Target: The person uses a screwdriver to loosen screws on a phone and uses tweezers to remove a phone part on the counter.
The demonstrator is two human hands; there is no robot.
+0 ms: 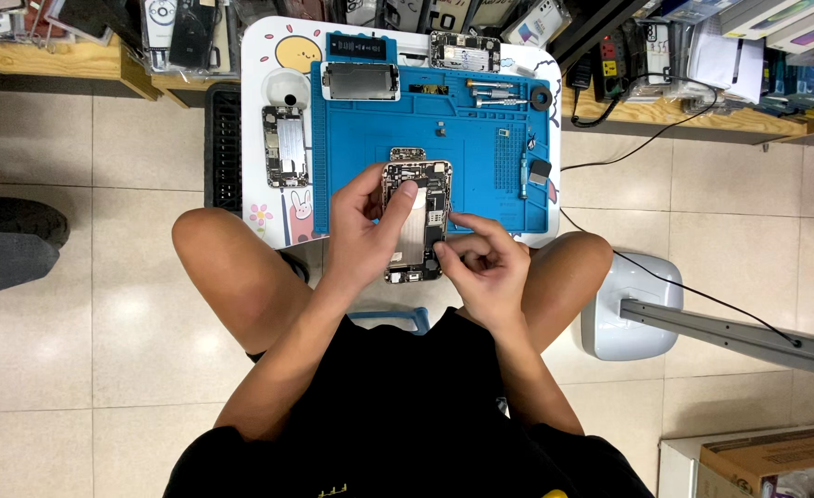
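Note:
An opened phone body (pixel 416 221) with its inner boards and a silver plate showing is held above the near edge of the blue work mat (pixel 481 157). My left hand (pixel 365 235) grips its left side, thumb resting on the silver plate. My right hand (pixel 485 258) touches the phone's lower right edge with pinched fingertips; whether it holds a small part or tool I cannot tell. A small square part (pixel 408 153) lies on the mat just beyond the phone.
On the small white table (pixel 269 55) are another open phone (pixel 284 146), a screen assembly (pixel 361 81), a third phone body (pixel 464 51), screwdrivers (pixel 495 92), a tape roll (pixel 542 98) and a white cup (pixel 287 88). A lamp base (pixel 628 309) with cable stands right. Cluttered wooden shelves run behind.

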